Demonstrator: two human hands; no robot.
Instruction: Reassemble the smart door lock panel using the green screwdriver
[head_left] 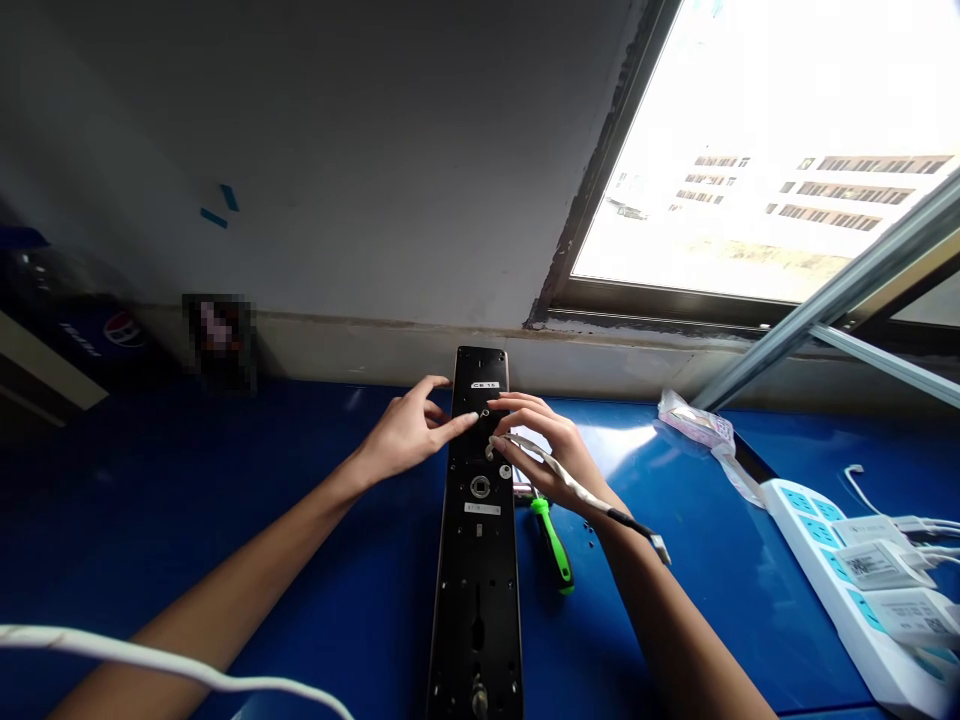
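A long black door-lock panel (477,560) lies lengthwise before me, with a "CE 15" label near its far end and a metal-rimmed square socket farther down. My left hand (405,430) grips its left side, the thumb on the face and the fingers at the edge. Over the right side is my right hand (544,440), closed on a white-wrapped cable (574,485). The cable meets the panel near the fingertips and trails back across the wrist to a small connector. Part of the right fingers' contact is hidden. Beside the panel lies a green screwdriver (553,550).
Several tiny dark screws (589,530) lie right of the screwdriver. A white power strip (825,570) with plugged-in chargers stands at the right, near a plastic packet (697,420). A white cord (187,672) crosses the lower left. Wall and window (720,230) border the blue table (315,560).
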